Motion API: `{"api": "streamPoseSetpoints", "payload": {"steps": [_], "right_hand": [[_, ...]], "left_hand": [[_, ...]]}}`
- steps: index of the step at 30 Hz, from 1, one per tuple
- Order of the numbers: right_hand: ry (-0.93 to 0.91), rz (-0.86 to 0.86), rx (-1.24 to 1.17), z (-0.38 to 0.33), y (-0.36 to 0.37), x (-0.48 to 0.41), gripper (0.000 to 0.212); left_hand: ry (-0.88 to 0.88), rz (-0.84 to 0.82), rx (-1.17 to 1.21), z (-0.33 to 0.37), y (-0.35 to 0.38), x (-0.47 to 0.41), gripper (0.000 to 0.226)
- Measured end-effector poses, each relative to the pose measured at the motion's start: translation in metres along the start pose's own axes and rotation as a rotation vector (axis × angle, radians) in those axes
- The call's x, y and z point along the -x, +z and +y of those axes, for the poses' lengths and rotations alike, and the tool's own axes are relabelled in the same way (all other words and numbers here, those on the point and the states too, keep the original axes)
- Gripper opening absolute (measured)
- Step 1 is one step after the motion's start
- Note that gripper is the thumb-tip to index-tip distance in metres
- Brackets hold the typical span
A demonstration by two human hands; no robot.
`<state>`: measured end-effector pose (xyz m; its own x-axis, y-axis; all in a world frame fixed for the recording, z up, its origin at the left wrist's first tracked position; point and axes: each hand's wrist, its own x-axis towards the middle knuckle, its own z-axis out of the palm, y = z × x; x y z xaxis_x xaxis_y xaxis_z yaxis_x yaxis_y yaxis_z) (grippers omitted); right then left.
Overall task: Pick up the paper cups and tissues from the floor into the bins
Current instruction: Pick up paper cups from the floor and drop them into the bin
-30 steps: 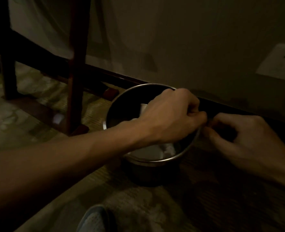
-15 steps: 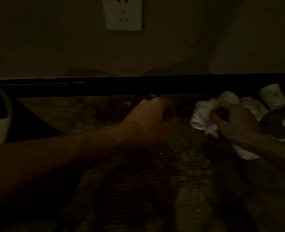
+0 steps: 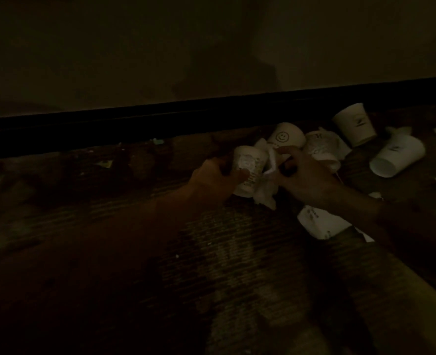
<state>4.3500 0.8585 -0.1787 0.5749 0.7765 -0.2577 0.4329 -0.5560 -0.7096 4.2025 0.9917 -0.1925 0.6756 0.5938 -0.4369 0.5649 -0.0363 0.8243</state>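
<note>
Your left hand (image 3: 213, 179) curls round a cup (image 3: 250, 160) on the floor (image 3: 211, 252); your right hand (image 3: 307, 176) pinches the tissue (image 3: 264, 194) beside it. Both look light — hold the cup's wall gently (it probably crushes), bunch the tissue.

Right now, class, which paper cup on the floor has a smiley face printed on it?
The smiley cup by the baseboard, just beyond the right hand. The printed cup in the left hand and the others carry only text or small logos.

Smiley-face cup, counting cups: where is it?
The white smiley-face paper cup sits right of centre in head view, near the dark baseboard, beyond the right hand.
</note>
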Motion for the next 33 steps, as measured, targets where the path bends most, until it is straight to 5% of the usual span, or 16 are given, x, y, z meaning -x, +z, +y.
{"api": "streamPoseSetpoints", "payload": {"steps": [8,16,21,26,33], "right_hand": [[-0.068,-0.165,-0.072,0.02,0.012,-0.016,0.069],[-0.079,-0.25,0.035,0.026,0.021,-0.008,0.089],[-0.078,-0.271,0.212,0.021,0.031,0.004,0.028],[-0.071,-0.419,0.314,0.015,0.042,0.016,0.021],[-0.059,-0.332,0.339,0.023,0.012,0.039,0.023]], "left_hand": [[-0.048,-0.055,0.089,0.001,0.031,-0.022,0.068],[-0.078,-0.083,0.0,-0.006,0.013,-0.013,0.051],[-0.142,-0.113,-0.142,-0.005,-0.004,0.005,0.054],[-0.146,-0.113,-0.17,-0.006,-0.008,0.025,0.057],[-0.209,-0.113,-0.171,0.007,0.005,0.042,0.054]]}}
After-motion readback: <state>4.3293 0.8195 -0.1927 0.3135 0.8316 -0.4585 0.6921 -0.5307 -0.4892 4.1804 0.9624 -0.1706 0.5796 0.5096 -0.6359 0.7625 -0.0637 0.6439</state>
